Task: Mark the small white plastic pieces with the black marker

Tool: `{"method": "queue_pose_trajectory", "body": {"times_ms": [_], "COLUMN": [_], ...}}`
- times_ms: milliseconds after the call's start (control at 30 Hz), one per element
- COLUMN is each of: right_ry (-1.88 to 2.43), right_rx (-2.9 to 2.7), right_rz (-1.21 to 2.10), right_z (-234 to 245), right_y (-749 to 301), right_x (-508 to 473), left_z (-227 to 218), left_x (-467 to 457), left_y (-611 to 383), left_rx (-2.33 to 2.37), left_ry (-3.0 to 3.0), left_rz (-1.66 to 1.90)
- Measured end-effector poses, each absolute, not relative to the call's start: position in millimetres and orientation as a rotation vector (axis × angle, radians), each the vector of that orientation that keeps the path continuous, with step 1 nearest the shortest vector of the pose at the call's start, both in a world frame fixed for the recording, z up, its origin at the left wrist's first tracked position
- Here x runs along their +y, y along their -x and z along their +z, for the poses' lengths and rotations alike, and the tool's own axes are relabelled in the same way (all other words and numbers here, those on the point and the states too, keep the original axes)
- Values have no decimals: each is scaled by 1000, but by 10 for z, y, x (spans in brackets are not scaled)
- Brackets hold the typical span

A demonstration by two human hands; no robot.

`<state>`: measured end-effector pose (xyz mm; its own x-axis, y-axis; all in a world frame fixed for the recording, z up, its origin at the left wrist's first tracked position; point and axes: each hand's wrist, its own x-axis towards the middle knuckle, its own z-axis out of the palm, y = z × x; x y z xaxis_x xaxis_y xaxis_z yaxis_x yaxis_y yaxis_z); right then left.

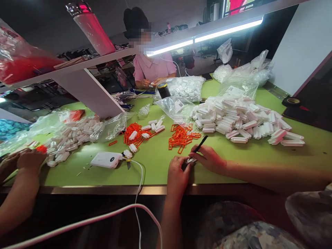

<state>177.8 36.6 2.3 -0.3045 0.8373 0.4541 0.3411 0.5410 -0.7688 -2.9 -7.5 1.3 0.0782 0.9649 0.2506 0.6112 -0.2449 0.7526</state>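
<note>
Near the front edge of the green table, my left hand [178,174] is closed around a small white plastic part [191,160], mostly hidden by the fingers. A dark piece shows beside it, too small to make out. My right hand [213,159] pinches a slim black tool [201,143], its upper end pointing up and right and its lower end at the white part. Just beyond my hands lies a pile of orange rectangular frames [181,137]. A large heap of white plastic housings [233,117] spreads behind my right hand.
A second orange pile [136,134] with white pieces lies left, near a white power bank [106,159] with a cable. At far left are a co-worker's hands [31,159] and more white parts [70,136]. Another person [154,69] sits opposite, behind a black can [163,90].
</note>
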Motion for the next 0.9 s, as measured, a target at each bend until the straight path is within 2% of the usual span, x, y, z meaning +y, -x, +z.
{"method": "queue_pose_trajectory", "body": {"times_ms": [900], "right_ry": [917], "right_rx": [-1981], "right_rz": [591], "right_z": [60], "right_y": [-1790], "right_x": [332], "left_z": [40], "left_x": [-89], "left_y": [17], "left_rx": [1566], "left_ry": [-1900], "left_rz": [1009]}}
